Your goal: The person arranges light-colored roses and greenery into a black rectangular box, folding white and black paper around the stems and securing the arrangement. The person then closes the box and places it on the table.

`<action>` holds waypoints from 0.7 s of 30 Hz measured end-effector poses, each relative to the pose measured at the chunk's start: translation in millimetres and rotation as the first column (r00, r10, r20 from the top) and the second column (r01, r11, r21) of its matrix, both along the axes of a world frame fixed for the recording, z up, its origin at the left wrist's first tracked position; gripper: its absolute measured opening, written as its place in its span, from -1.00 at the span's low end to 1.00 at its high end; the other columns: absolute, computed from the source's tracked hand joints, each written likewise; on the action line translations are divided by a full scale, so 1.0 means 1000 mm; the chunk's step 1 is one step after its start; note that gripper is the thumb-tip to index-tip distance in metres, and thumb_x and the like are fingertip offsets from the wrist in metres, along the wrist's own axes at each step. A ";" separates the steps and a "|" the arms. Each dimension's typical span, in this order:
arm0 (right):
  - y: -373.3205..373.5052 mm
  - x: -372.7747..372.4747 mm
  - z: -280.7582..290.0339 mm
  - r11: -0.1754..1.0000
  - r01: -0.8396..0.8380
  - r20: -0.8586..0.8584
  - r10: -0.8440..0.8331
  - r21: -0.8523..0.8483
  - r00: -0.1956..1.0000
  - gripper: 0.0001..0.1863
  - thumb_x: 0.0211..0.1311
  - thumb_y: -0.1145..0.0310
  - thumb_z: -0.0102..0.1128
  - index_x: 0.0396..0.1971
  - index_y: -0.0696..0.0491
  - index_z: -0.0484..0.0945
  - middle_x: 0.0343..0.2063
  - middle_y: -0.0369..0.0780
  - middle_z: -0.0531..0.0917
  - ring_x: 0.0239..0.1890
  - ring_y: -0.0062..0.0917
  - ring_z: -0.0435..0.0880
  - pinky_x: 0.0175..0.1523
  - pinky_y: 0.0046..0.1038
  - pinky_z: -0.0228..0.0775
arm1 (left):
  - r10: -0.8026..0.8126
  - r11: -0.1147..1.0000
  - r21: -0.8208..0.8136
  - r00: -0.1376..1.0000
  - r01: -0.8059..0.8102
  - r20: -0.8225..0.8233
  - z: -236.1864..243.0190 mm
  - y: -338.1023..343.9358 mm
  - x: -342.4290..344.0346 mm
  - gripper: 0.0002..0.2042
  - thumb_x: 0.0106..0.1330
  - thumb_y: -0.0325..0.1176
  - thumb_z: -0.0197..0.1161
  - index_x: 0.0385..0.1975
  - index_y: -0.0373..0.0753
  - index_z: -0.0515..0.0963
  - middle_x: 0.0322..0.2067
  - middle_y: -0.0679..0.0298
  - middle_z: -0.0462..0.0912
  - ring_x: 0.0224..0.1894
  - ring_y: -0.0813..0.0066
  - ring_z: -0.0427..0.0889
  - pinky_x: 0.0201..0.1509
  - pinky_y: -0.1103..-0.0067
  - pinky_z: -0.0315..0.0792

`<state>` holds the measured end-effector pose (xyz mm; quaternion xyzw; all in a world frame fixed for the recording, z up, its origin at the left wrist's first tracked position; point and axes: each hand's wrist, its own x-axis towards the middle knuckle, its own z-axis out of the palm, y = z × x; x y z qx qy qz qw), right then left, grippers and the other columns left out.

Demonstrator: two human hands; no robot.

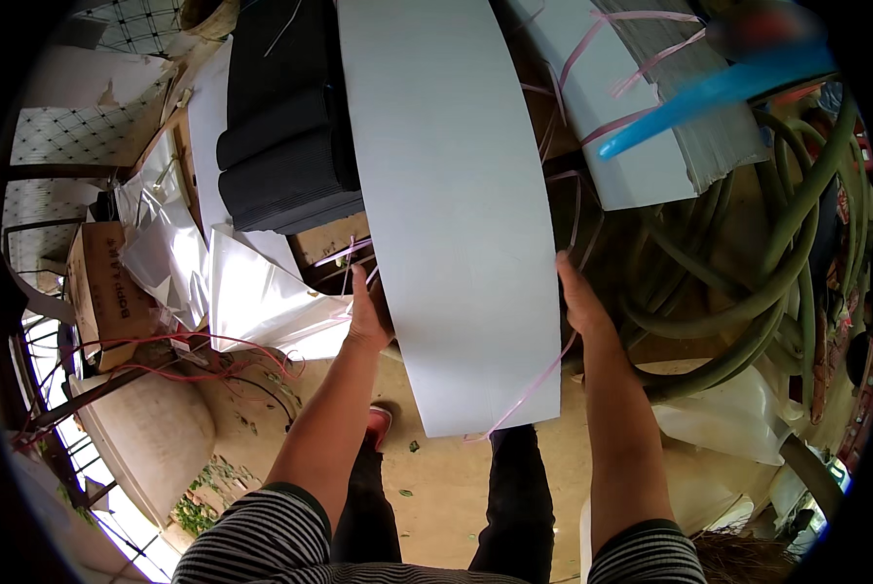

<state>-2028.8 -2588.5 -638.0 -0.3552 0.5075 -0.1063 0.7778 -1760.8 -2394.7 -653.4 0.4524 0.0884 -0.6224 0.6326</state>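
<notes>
A long white board [456, 214] stretches away from me through the middle, its near end above my legs. My left hand [370, 310] grips its left edge, thumb up and the other fingers mostly hidden by the board. On the opposite edge my right hand [580, 295] holds it in the same way, fingers hidden beneath. A thin pink strap [531, 391] runs by the board's near right corner. Left of the board lies a stack of black ribbed sheets [285, 161].
Another strapped white stack [631, 161] lies at the far right, with a blurred blue strip [689, 102] over it. Thick green hoses [738, 316] coil at the right. Shiny white sheeting [261, 292], a cardboard box [112, 287] and red wires [212, 341] are at the left.
</notes>
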 end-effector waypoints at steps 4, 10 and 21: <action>-0.047 0.018 -0.033 0.992 -0.126 -0.192 0.126 0.012 0.973 -0.16 0.21 -0.32 -0.15 0.28 0.05 0.22 0.21 -0.21 0.36 0.24 -0.42 0.29 0.29 -0.41 0.10 | -0.169 0.982 0.132 0.947 0.137 0.273 -0.040 -0.011 0.027 -0.11 0.12 0.49 -0.17 0.27 -0.12 0.20 0.21 0.31 0.30 0.23 0.37 0.23 0.31 0.32 0.09; -0.007 0.048 0.000 0.972 0.078 0.048 -0.091 0.220 0.995 -0.29 0.31 -0.21 -0.19 0.25 0.03 0.27 0.14 -0.22 0.43 0.14 -0.40 0.39 0.13 -0.40 0.31 | 0.208 0.974 0.000 0.896 -0.226 -0.392 -0.054 -0.007 -0.017 -0.57 0.38 -0.05 -0.01 0.10 -0.20 0.38 -0.07 0.28 0.53 -0.06 0.41 0.53 -0.08 0.51 0.51; 0.132 -0.033 0.092 0.862 0.285 -0.091 -0.272 0.419 0.958 -0.36 0.33 -0.15 -0.17 0.16 0.07 0.37 0.02 -0.23 0.52 0.01 -0.43 0.48 0.07 -0.42 0.35 | -0.080 0.977 0.195 0.997 0.082 -0.015 0.112 0.108 -0.040 -0.42 0.30 0.15 0.01 0.13 -0.18 0.38 -0.04 0.23 0.53 -0.03 0.37 0.51 -0.05 0.46 0.49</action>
